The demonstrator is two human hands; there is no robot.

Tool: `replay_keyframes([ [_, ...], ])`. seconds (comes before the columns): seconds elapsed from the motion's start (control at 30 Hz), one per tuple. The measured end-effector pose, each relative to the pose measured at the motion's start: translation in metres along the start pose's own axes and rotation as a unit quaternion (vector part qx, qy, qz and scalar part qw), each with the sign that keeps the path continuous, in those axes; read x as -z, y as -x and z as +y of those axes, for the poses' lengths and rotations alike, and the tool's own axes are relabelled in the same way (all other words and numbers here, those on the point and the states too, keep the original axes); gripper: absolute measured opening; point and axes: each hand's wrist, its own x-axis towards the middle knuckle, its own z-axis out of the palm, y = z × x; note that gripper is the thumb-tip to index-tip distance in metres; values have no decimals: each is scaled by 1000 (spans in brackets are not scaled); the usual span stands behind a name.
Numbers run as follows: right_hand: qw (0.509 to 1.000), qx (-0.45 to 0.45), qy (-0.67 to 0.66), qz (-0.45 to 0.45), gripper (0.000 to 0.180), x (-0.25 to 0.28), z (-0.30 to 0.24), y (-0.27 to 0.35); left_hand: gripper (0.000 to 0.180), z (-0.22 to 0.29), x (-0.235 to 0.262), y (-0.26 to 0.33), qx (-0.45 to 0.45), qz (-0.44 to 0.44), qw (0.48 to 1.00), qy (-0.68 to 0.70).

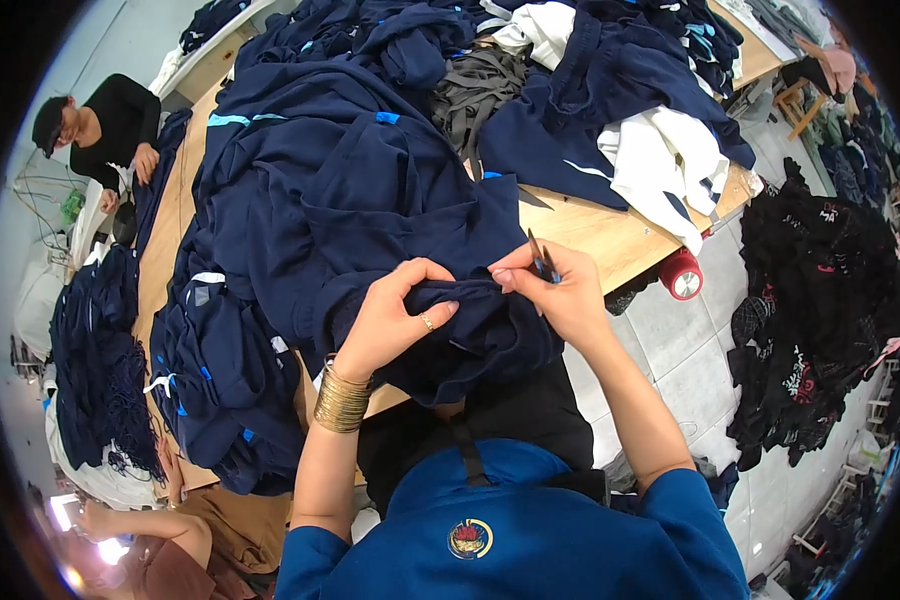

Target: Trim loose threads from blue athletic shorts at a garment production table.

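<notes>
A navy garment [422, 352] is bunched in front of me at the table's near edge, its hem gathered between my hands. My left hand [388, 318], with gold bangles on the wrist and a ring, is closed on the cloth, thumb on top. My right hand [567, 292] pinches the hem between thumb and forefinger. Held in that same hand is a small pair of dark thread snips [542, 260], blades pointing up and away. The fold partly hides the left fingertips. A large heap of navy garments [340, 170] spreads just beyond both hands.
The wooden table [610, 238] also bears grey strips [478, 85] and white garments [660, 160]. A red cylindrical object [681, 274] is beside its right edge. Black garments [820, 300] lie on the tiled floor. One person [110, 125] works at far left, another [160, 545] at lower left.
</notes>
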Motion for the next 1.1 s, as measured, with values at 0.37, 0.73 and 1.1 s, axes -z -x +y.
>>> replay_keyframes([
  [0.37,953,114,246,-134,16,7,-54,-28,21,37,-26,-21,-91,112,978,-151],
  [0.73,925,175,335,-40,21,37,-41,-20,7,27,0,-27,-17,14,998,61],
  [1.1,912,60,391,-105,32,24,-23,8,12,44,8,-33,25,43,994,99],
])
